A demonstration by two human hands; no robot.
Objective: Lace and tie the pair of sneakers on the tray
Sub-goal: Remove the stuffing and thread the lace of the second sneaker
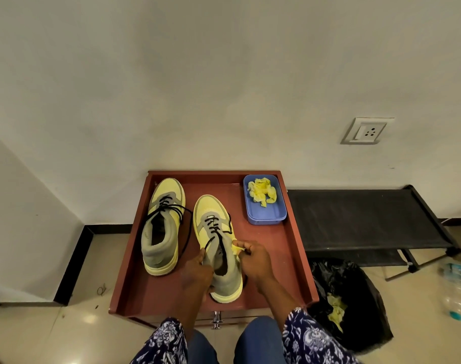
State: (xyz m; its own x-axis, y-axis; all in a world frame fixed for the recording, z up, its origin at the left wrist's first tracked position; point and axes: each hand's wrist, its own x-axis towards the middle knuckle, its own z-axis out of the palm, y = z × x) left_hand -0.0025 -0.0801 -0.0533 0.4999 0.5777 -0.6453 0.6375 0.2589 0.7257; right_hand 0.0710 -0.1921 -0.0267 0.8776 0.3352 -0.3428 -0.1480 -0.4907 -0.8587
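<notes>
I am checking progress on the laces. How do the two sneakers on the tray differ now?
The left yellow-and-grey sneaker stands untouched, its black lace ends loose over its sides; the right yellow-and-grey sneaker is held by both hands, left hand and right hand. The left one lies farther back. Both have black laces.

Both forearms are bare below loose sleeves (307,334) of dark navy fabric printed with white flowers and leaves — a busy pattern, alike on both arms. Blue denim trousers (258,340) cover the knees — plain, with no visible markings.
</notes>
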